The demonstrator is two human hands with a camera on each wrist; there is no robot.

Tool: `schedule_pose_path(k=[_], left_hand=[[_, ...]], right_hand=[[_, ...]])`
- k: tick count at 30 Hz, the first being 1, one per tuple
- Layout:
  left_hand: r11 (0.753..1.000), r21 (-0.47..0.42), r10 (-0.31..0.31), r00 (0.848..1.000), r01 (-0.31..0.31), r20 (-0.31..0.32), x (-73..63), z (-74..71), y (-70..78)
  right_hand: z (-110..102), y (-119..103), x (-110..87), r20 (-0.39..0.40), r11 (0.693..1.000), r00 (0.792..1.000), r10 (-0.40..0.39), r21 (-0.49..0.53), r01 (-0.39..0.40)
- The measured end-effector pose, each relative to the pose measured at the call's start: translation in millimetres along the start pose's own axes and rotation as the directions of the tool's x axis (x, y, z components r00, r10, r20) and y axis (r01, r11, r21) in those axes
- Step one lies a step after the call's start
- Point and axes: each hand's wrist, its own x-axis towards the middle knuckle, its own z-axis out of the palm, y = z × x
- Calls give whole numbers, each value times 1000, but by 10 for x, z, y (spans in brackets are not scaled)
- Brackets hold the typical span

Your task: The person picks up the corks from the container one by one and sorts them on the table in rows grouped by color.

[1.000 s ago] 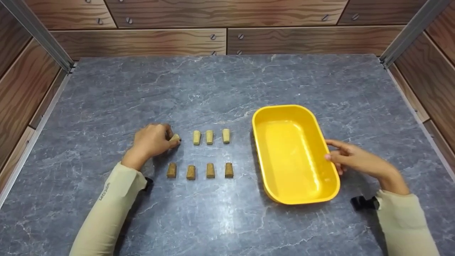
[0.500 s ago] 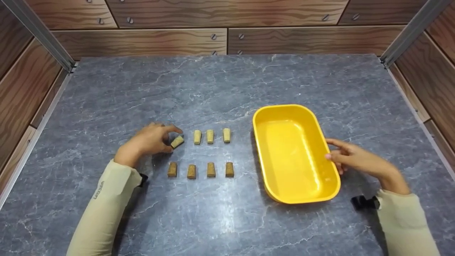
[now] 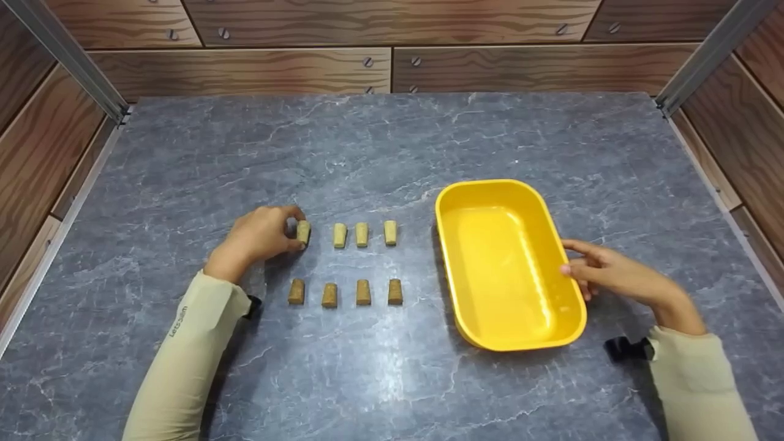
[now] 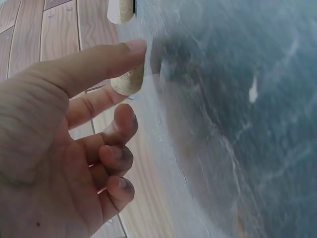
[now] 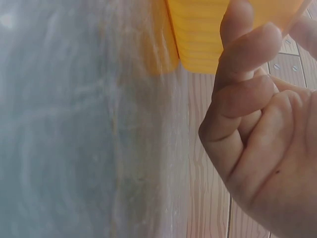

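Note:
My left hand (image 3: 260,236) pinches a pale cork stopper (image 3: 303,233) between thumb and index finger. The left wrist view shows that cork (image 4: 130,82) low at the tabletop, the other fingers loosely curled below it. To its right lie more pale corks (image 3: 362,234) in a row. A row of darker brown corks (image 3: 363,292) lies nearer the front. My right hand (image 3: 618,275) grips the right rim of a yellow plastic tub (image 3: 508,269), thumb over the edge and fingers outside; the right wrist view catches the tub's ribbed outer wall (image 5: 198,44).
The grey marbled tabletop (image 3: 392,147) is bounded by wood-patterned panels (image 3: 245,72) at the back and sides. Metal posts (image 3: 79,67) stand at the back corners. Black camera mounts (image 3: 626,349) sit at both wrists.
My left hand let go of the tilted pale cork, then took hold of it again. The cork has turned to stand lengthwise like the others in its row. The right hand and tub stayed put.

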Motion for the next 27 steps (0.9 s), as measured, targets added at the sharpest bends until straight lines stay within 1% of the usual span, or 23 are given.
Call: schedule_pose_path(k=[3,13,19,23,27], left_hand=[[1000,9,-22,1000,22,-1,3,-1,-8],[999,12,-44,999,44,9,-3,4,-33],[1000,5,-27,1000,27,10,-13,0,-50],[1000,-18,-6,1000,6,-13,-58,-27,-55],[1000,-22,20,997,-22,-76,-127,-20,-49]], right_hand=[[-1,-4,4,2,1000,1000,4,-2,-4],[-2,0,3,-9,1000,1000,9,-5,-9],[12,3,3,-4,1000,1000,-5,-2,5],[6,10,8,-5,1000,1000,-2,-2,2],[4,17,5,-9,1000,1000,-7,1,7]])
